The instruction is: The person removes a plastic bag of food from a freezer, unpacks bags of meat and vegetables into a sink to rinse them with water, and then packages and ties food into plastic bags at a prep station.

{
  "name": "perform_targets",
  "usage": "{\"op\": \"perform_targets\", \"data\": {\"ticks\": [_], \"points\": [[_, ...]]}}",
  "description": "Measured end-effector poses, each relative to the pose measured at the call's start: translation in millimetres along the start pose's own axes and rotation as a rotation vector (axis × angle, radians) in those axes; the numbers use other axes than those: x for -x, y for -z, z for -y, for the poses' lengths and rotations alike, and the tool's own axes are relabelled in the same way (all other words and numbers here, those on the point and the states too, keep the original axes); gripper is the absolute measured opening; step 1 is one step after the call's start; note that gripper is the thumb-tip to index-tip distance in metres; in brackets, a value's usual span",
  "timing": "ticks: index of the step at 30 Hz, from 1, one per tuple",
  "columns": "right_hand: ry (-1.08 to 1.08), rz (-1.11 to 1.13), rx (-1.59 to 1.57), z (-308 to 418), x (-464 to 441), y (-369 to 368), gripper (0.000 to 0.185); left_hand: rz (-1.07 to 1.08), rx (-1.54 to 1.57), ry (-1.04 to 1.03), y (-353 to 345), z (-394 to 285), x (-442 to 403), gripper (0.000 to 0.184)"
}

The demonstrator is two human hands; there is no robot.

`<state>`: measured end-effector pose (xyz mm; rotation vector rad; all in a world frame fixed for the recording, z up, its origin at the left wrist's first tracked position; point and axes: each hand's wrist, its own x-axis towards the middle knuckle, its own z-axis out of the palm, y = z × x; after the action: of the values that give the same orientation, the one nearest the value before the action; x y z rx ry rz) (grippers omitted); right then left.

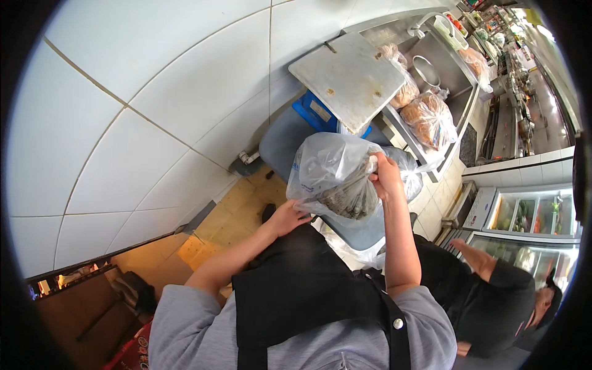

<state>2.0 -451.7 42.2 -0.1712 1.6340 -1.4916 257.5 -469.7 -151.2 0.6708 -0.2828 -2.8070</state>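
A translucent plastic bag [330,157] with a dark grey-green mass [350,200] at its bottom is held in front of my apron. My right hand [387,177] is closed on the gathered plastic at the bag's right side. At the lower left edge, my left hand [288,219] has its fingers closed on the plastic rim. What the contents are, I cannot make out. Under and behind the bag is a grey-blue chair [277,145].
Behind stands a blue container [314,111] with a worn white board [345,77] above it. Bagged brown items [428,120] lie by a metal sink [459,77]. White tiled wall [166,86] closes the left. A co-worker in black [493,302] stands close on the right, near glass-fronted fridges [524,216].
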Motion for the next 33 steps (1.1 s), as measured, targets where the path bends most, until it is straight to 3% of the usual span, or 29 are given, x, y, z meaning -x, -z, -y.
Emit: {"op": "perform_targets", "data": {"ticks": [3,5,6,8,12,15,17,18,21,25,27,28,30,33], "points": [[-0.008,0.059,-0.028,-0.3,-0.6,-3.0,0.017,0.102,0.010,-0.033,-9.4,-7.6,-10.9,0.056],[0.011,0.030,-0.043,0.0,0.7,-5.1,0.017,0.236,0.184,0.116,-27.1,-13.5,-6.9,0.079],[0.023,0.004,-0.062,-1.1,1.4,-6.1,0.017,0.238,0.184,0.118,-33.1,-13.6,-2.7,0.079],[0.025,0.007,-0.073,-1.9,3.2,-6.7,0.017,0.345,0.143,0.193,-36.2,-7.0,6.5,0.101],[0.025,-0.027,-0.131,0.4,11.2,-17.0,0.021,0.383,0.063,0.169,-23.7,14.4,8.0,0.109],[0.026,-0.018,-0.128,-7.1,3.5,-12.0,0.021,0.535,0.047,0.183,-22.9,18.0,8.4,0.100],[0.026,-0.013,-0.121,-3.9,8.0,-15.6,0.021,0.300,-0.344,0.241,-28.3,22.1,8.0,0.082],[0.028,-0.009,-0.113,-3.1,9.6,-17.3,0.021,0.295,-0.341,0.240,-32.2,24.1,5.2,0.082],[0.049,0.002,-0.119,-6.3,7.4,-18.5,0.020,0.259,-0.536,0.542,-50.5,31.8,-18.7,0.060],[0.056,0.012,-0.115,-16.8,2.5,-15.4,0.020,0.184,-0.535,0.625,-67.4,46.1,-30.2,0.045],[0.057,0.036,-0.050,-19.2,1.1,-11.6,0.020,0.491,-0.882,0.404,-79.6,49.8,-21.0,0.037],[0.057,0.033,-0.053,-19.1,1.1,-10.8,0.020,0.492,-0.883,0.408,-93.0,49.3,-14.8,0.037],[0.072,0.011,0.209,-20.4,2.8,-9.2,0.018,0.739,-0.944,0.419,-128.1,48.0,1.7,0.038],[0.151,0.016,0.433,-30.8,-1.2,3.8,0.018,0.662,-0.869,0.341,-174.8,29.7,17.5,0.037]]}}
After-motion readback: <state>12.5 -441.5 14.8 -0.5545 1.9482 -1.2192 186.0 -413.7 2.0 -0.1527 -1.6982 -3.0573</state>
